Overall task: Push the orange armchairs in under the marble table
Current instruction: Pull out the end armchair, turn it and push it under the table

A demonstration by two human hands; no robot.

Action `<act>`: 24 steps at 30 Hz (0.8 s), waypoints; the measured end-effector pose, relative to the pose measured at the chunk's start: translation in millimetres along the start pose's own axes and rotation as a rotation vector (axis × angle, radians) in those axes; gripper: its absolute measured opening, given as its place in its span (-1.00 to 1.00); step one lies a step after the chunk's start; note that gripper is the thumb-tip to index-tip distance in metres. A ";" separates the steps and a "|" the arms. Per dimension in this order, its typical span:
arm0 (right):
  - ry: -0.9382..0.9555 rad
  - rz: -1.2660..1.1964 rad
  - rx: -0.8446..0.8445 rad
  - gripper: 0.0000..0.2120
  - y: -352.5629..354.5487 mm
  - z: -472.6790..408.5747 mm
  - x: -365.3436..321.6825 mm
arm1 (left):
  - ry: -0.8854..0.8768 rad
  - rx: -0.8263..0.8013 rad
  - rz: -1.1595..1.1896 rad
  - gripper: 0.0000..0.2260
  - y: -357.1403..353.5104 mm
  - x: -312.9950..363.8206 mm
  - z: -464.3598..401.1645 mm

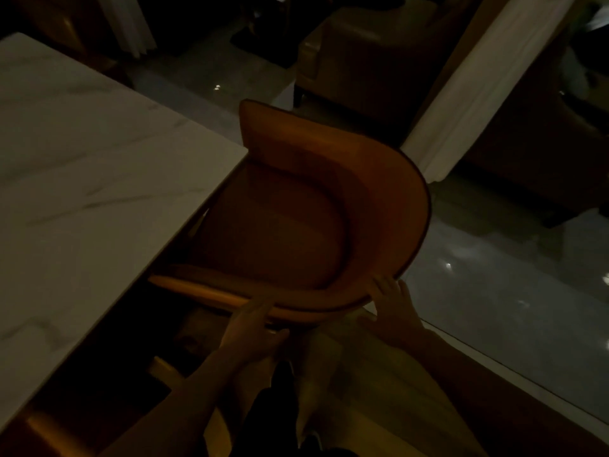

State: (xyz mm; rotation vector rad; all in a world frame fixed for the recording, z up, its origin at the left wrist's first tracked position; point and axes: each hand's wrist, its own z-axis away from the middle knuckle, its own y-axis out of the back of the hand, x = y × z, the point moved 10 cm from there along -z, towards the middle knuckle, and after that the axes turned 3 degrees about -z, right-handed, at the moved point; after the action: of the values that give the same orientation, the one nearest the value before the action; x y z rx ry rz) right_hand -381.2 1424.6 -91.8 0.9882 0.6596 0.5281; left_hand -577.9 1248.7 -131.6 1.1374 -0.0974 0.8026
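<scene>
An orange armchair with a curved back stands against the long edge of the white marble table, its seat front partly under the tabletop. My left hand grips the near rim of the chair's curved back. My right hand is pressed on the same rim further right, fingers wrapped over the edge. The scene is dim. A second orange chair shows only as a curved edge at the bottom left, mostly hidden under the table.
A brown sofa chair stands on the glossy floor beyond the armchair. A pale curtain or column runs diagonally at the right. More dark seating is at the far right. A light rug lies under my arms.
</scene>
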 end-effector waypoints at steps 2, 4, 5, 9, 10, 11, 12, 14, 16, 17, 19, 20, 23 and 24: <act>0.063 0.063 -0.065 -0.20 -9.5 -15.6 6.0 | -0.023 -0.059 -0.069 -0.22 -3.2 -0.7 -18.0; 0.087 0.163 -0.129 -0.25 -17.9 -28.7 13.8 | -0.030 -0.120 -0.098 -0.24 -8.7 -1.9 -33.3; 0.086 0.198 -0.139 -0.24 -18.3 -34.2 17.9 | -0.037 -0.159 -0.117 -0.24 -12.7 -2.3 -39.3; 0.082 0.290 -0.174 -0.24 -15.0 -49.7 31.0 | -0.085 -0.265 -0.206 -0.21 -34.2 -6.5 -57.1; 0.081 0.318 -0.200 -0.25 -15.5 -52.4 35.1 | -0.097 -0.266 -0.211 -0.25 -37.9 -6.5 -60.2; 0.090 0.330 -0.214 -0.25 -15.4 -55.3 38.2 | -0.104 -0.267 -0.215 -0.27 -42.0 -7.2 -63.2; 0.114 0.327 -0.211 -0.25 -15.3 -58.5 40.6 | -0.101 -0.274 -0.215 -0.25 -45.5 -7.4 -65.7; 0.170 0.337 -0.212 -0.22 -16.4 -65.5 44.6 | -0.082 -0.303 -0.223 -0.21 -53.1 -7.7 -70.5; 0.204 0.401 -0.262 -0.19 -20.9 -71.3 46.8 | -0.064 -0.328 -0.241 -0.18 -57.6 -4.7 -74.4; 0.221 0.427 -0.284 -0.18 -23.6 -74.3 48.3 | -0.057 -0.337 -0.252 -0.18 -59.0 -2.0 -75.9; 0.279 0.465 -0.318 -0.14 -28.9 -80.6 50.0 | -0.038 -0.353 -0.268 -0.16 -62.1 3.7 -77.6; 0.312 0.496 -0.329 -0.14 -32.4 -83.9 51.8 | -0.024 -0.357 -0.286 -0.15 -64.4 6.0 -77.7; 0.403 0.581 -0.318 -0.24 -37.2 -95.0 52.5 | 0.039 -0.333 -0.340 -0.10 -72.9 10.4 -75.6; 0.432 0.612 -0.310 -0.29 -38.9 -97.6 52.2 | 0.060 -0.326 -0.342 -0.09 -75.8 11.7 -75.2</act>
State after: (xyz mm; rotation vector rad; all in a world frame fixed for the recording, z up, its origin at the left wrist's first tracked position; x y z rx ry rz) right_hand -410.8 1498.8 -177.8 0.7736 0.6227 1.3690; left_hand -546.8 1304.1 -218.3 0.7916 0.0172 0.4934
